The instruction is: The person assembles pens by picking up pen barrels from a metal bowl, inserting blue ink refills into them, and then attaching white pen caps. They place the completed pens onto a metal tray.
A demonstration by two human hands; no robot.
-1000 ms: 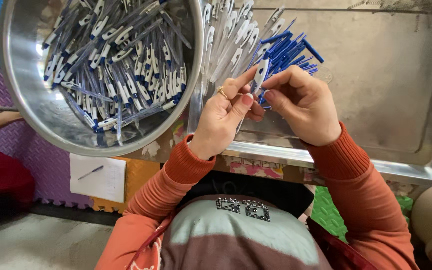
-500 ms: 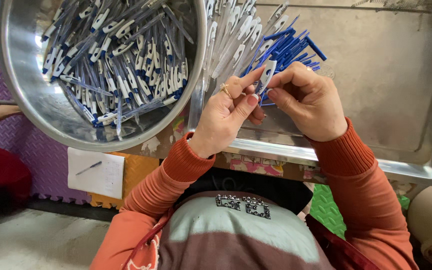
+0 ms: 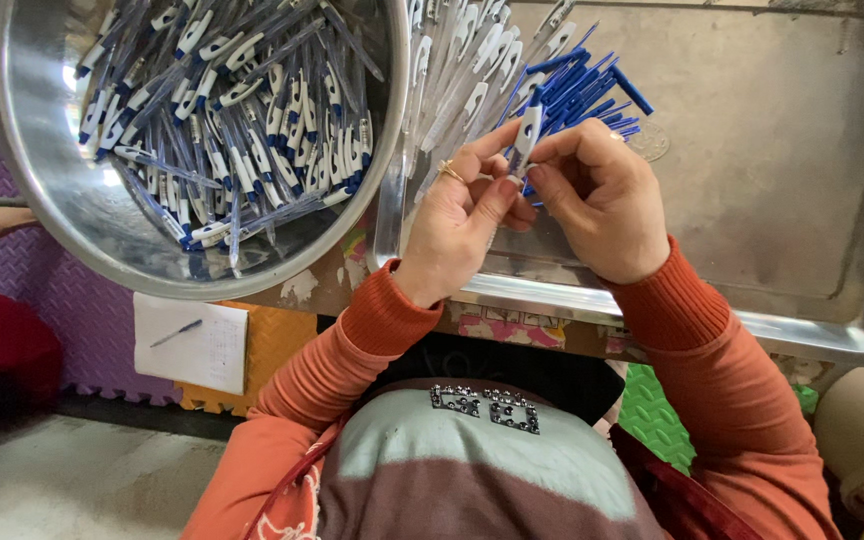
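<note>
1. A white-and-blue pen (image 3: 525, 135) is pinched between the left hand (image 3: 464, 215) and the right hand (image 3: 597, 195), above the metal tray (image 3: 752, 150); assembly appears under way.
2. Both hands are closed on the pen.
3. Next, a firm press-fit seems called for.
4. Compared with a second ago, the grip is unchanged; the round bowl (image 3: 52, 200) of finished pens is unmoved.

A single camera sits on the person's head and looks steeply down past the chest. It is close: the left hand (image 3: 462, 215) and right hand (image 3: 597, 200) fill the middle of the frame. The round steel bowl (image 3: 42, 190) is cut off at the upper left, the flat steel tray (image 3: 782, 180) at the right. The floor (image 3: 62, 470) shows below.
</note>
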